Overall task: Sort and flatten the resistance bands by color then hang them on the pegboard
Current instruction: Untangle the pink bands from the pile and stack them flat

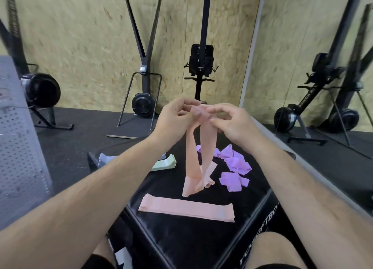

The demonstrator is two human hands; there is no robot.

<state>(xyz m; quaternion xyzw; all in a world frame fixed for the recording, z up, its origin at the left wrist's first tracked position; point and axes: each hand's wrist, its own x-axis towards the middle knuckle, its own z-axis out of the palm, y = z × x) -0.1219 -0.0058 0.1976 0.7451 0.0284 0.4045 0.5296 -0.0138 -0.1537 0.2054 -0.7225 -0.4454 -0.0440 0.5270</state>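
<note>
The twisted pink band (201, 147) hangs above the middle of the black padded box (181, 244). Its upper end is pinched between the left hand (173, 117) and the right hand (232, 121), each with fingers curled onto the fabric. It is held high, probably so the loop's own weight lets the twists fall out before flattening. A flat pink band (187, 208) lies along the near edge, likely starting that colour's pile. Crumpled purple bands (236, 164) wait toward the right edge, while a flattened green band (165, 164) and a grey-blue band (105, 158) sit at the far left corner, nearest the pegboard (18, 137).
</note>
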